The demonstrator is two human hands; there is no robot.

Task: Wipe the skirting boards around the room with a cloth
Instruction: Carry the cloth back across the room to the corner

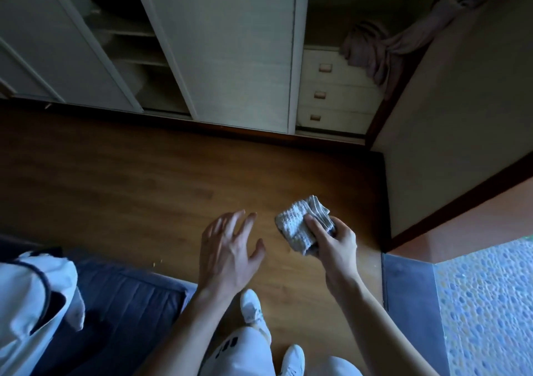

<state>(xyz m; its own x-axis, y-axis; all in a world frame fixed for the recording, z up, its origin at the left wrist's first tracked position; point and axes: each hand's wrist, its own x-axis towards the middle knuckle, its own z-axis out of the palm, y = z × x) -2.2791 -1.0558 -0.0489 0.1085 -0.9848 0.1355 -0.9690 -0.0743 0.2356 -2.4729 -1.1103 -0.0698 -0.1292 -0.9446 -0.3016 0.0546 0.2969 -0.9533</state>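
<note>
- Wooden floor (129, 179) fills the middle of the room.
- Wardrobe (230, 49) on the far wall, sliding doors partly open, drawers at its right end.
- Dark skirting board (461, 201) along the right wall, well apart from both hands.
- Left hand (227, 248): fingers spread and slack, holding nothing.
- Right hand (336, 246): curled round the cloth, thumb pressed on top.
- Cloth (297, 225): pale, folded, waffle-textured, held above the floor near the left hand.

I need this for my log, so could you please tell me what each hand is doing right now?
Left hand: open, fingers spread, holding nothing.
Right hand: holding the folded cloth.
</note>
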